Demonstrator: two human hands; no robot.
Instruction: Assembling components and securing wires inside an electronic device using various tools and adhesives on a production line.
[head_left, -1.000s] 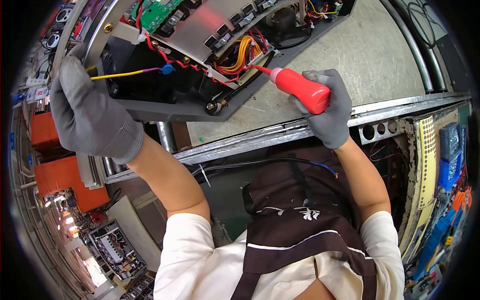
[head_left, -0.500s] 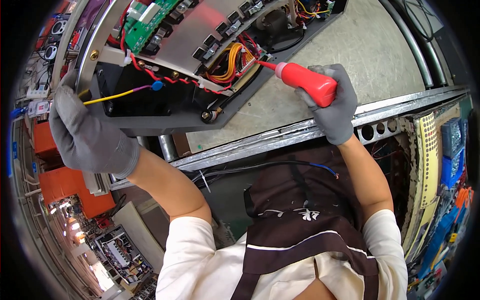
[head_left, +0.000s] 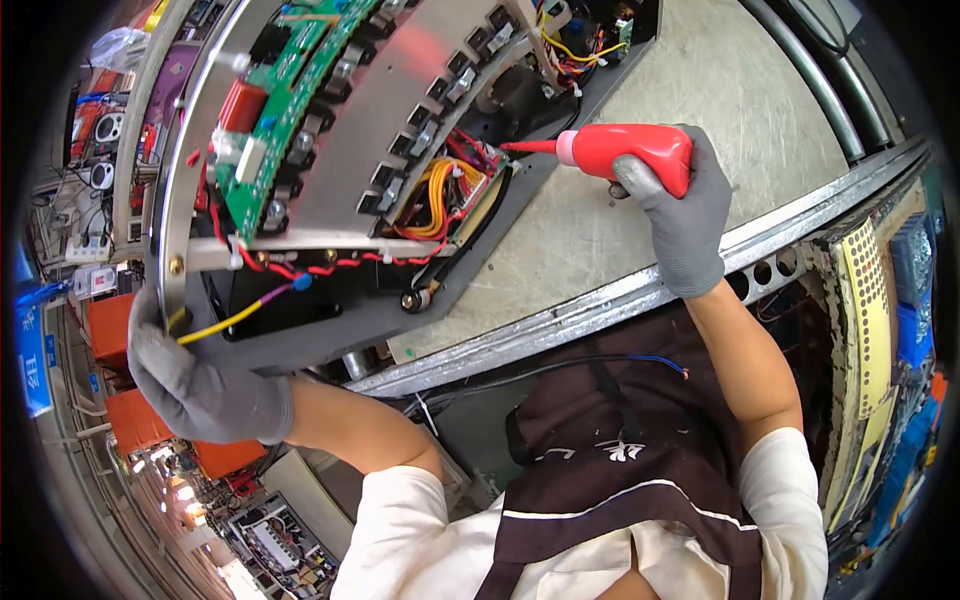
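Note:
My right hand [head_left: 682,215], in a grey glove, is wrapped round a red squeeze bottle [head_left: 640,152] with a pale pink collar and a long thin red nozzle. The bottle lies nearly level, its tip pointing left. That tip is beside a bundle of yellow and red wires [head_left: 440,200] at the edge of an electronic chassis [head_left: 345,180]; whether it touches anything there I cannot tell. My left hand [head_left: 205,385], also gloved in grey, is closed round the chassis's near left corner. Next to its fingers, a yellow-and-purple wire [head_left: 240,315] ends in a blue round part [head_left: 302,282].
Under the chassis is a worn metal worktop [head_left: 690,100] with a silver front rail [head_left: 640,285]. A green circuit board [head_left: 300,100] sits on the chassis. Black cable with blue ends [head_left: 655,358] hangs below the rail. Blue bins [head_left: 912,300] stand at the right.
The view has shifted, so the chassis sits further left and lower in it. The red bottle has turned closer to level, its nozzle still by the wire bundle. Both hands keep their hold.

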